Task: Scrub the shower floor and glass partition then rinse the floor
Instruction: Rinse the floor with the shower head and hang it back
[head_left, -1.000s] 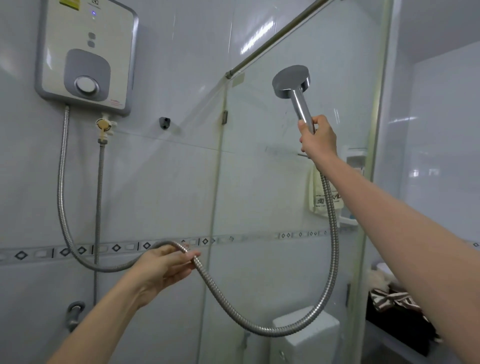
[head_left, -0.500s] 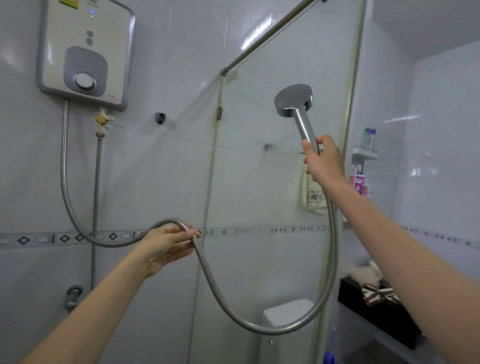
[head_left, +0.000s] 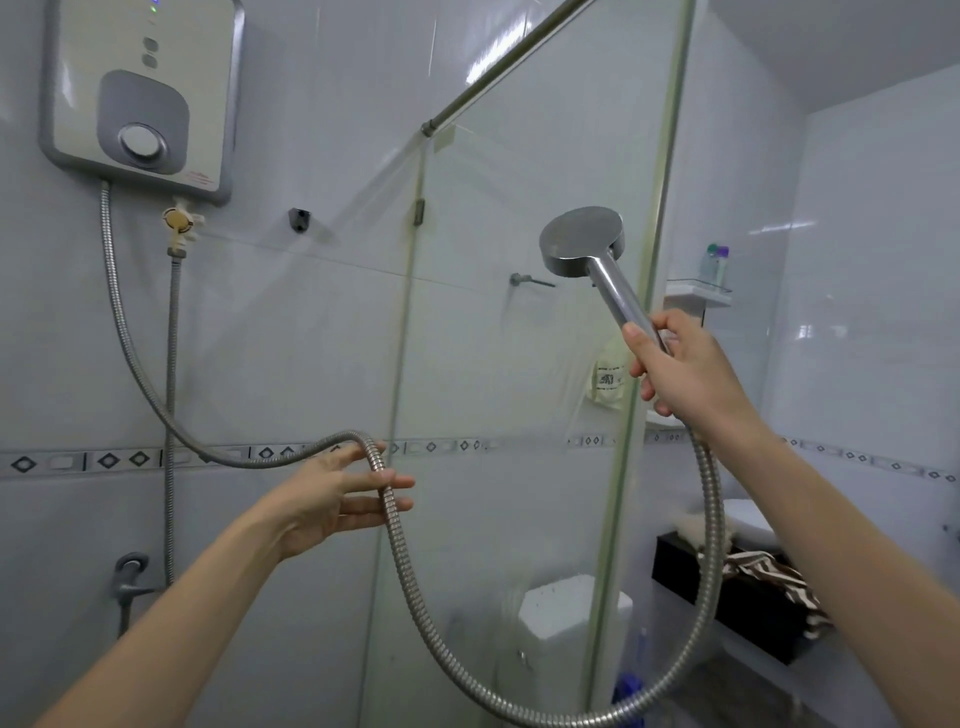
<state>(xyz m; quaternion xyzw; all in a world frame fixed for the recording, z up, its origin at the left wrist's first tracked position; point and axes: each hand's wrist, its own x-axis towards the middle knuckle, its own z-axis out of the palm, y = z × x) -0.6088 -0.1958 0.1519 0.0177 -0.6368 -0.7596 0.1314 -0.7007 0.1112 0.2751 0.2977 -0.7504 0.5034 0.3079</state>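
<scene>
glossy white tiled wall (head_left: 311, 338) with a diamond-patterned border strip (head_left: 104, 460); water heater (head_left: 140, 93) mounted upper left.

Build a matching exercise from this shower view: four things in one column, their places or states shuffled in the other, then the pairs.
Things
1. shower head
2. metal hose
3. water heater
4. toilet tank

Places or states
A. fixed on the wall, upper left
B. seen low down through the glass partition
C. gripped by its handle in the right hand
D. lying across the left hand's straight fingers

Pairs: 1-C, 2-D, 3-A, 4-B
</scene>
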